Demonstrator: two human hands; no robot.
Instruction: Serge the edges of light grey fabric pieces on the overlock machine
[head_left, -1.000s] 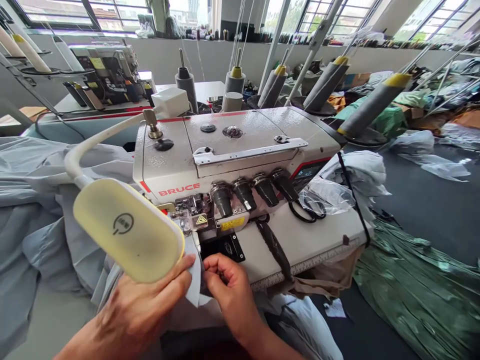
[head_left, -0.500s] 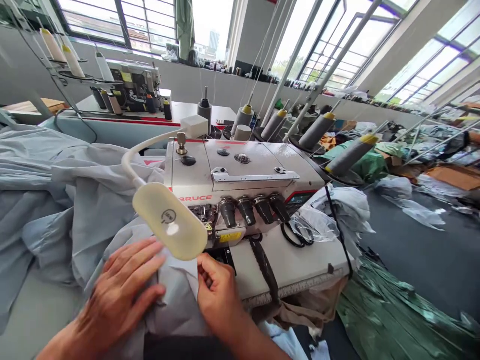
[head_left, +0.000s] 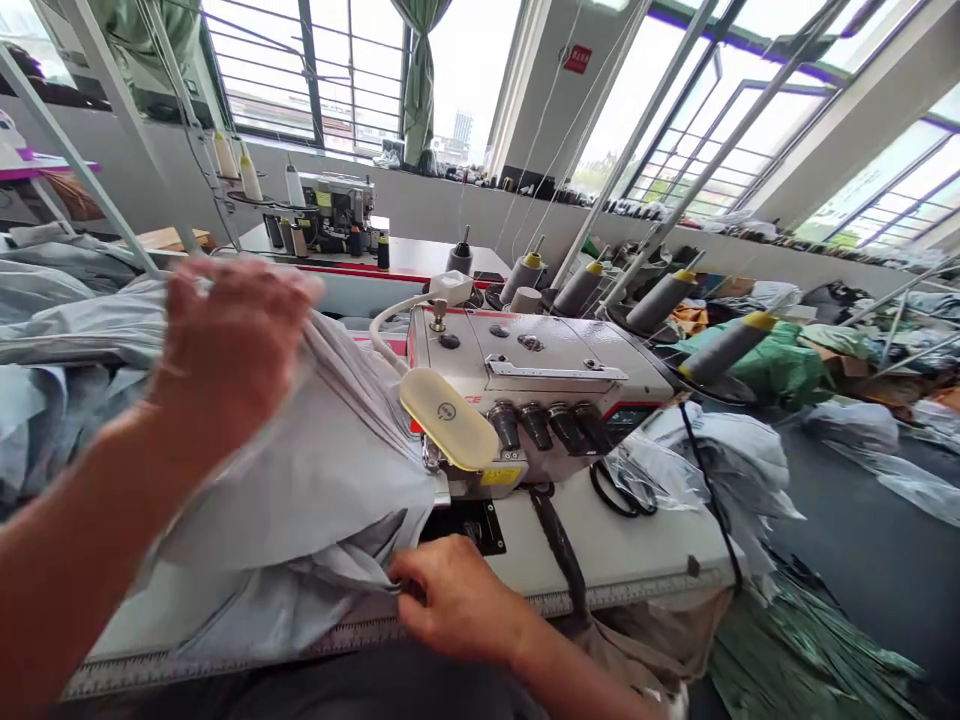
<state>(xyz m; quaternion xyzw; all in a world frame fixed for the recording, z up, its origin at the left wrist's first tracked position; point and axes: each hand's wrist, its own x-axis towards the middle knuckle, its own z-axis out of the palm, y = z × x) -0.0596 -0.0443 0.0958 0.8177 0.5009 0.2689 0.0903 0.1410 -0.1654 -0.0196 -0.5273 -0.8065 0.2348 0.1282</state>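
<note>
**A:** What have I got hold of?

**B:** My right hand (head_left: 457,600) is pinched closed on the near edge of the pale grey fabric (head_left: 322,490), low on the table at about six o'clock from the overlock machine (head_left: 540,400). My left hand (head_left: 225,350) is raised at nine o'clock from the machine, fingers clenched on a bunch of the same cloth; it is blurred, so I can't make out the exact fingers.

**A:** And the cloth itself?

**B:** It drapes from my raised hand down across the table (head_left: 637,540) to the machine's left end, passing under the yellow lamp head (head_left: 448,418). I can't see the needle area; the lamp and the folds hide it.

**A:** How do I handle this well?

**B:** I'd judge: keep the right pinch low and flat on the edge, lift only with the left so the folds fall open, and stay clear of the lamp arm. The scissors (head_left: 622,490) lie at four o'clock, and the thread cones (head_left: 660,295) stand behind, well apart from the cloth.
</note>
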